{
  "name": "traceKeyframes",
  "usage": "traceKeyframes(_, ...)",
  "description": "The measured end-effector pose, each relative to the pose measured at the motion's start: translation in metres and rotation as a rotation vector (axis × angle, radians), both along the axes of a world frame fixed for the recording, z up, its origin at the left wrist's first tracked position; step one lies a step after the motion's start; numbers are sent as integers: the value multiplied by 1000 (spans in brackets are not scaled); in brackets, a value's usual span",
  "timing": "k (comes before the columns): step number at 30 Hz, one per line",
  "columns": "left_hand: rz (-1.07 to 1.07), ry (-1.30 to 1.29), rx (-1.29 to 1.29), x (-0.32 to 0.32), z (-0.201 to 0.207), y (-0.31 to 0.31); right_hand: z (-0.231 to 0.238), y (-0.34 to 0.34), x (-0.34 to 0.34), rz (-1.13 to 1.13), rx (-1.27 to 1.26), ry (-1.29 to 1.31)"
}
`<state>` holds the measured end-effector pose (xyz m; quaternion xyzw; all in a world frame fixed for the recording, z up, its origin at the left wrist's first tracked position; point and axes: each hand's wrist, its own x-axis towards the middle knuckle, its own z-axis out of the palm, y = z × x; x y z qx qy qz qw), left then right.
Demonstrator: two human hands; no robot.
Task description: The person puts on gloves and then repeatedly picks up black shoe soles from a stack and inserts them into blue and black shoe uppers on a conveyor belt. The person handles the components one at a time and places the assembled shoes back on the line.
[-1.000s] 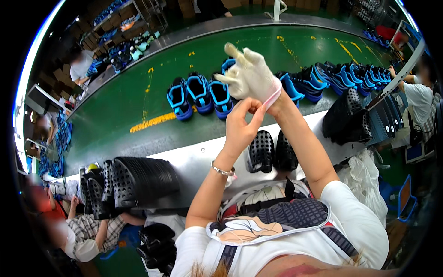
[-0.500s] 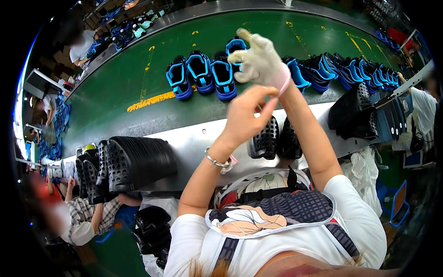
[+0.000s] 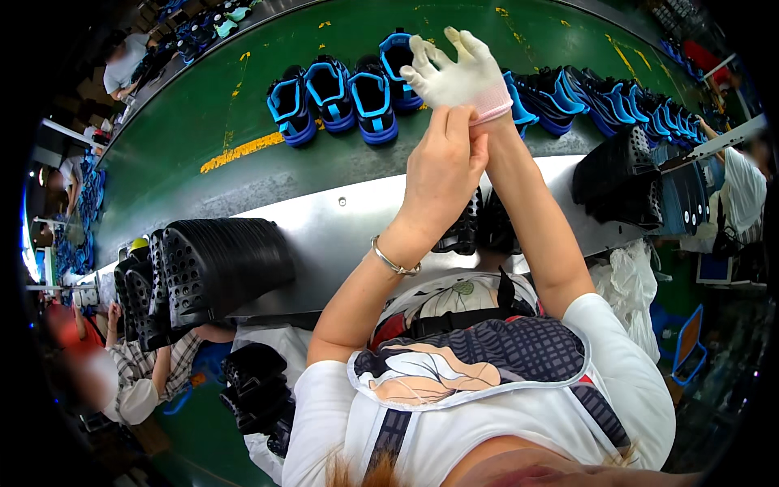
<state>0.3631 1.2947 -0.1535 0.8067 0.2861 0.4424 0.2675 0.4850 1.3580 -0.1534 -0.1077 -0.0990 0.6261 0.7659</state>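
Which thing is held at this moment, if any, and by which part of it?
The left hand pinches the white glove, worn on the right hand, by its pink cuff. The right hand holds nothing.

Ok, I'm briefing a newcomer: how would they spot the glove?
Find the long green surface, then the blue-trimmed black shoes on it. Seen against them, the glove covers the right hand. White with a pink cuff, it contrasts with the bare left hand at its edge.

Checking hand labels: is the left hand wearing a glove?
No, the left hand is bare, its fingers at the pink cuff of the white glove on the right hand.
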Motion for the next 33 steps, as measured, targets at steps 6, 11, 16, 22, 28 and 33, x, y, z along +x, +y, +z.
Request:
traceKeyframes(6,-89,-55,34,-1,-8,19,1,-4,7,-83,-41,-75)
traceKeyframes(11,-97,-84,-80,2,-6,20,-18,4,13,-111,-35,-121)
traceKeyframes(16,-176,-189,-346,7,-7,23,-23,7,20,-47,-35,-4)
traceKeyframes(22,-276,-111,-451,6,-5,12,-3,4,13,-63,-137,89)
traceKeyframes(28,-377,-119,-390,18,-11,24,5,14,29,-53,-210,-813)
traceKeyframes(33,-396,-189,-477,9,19,33,23,30,6,100,-298,-725)
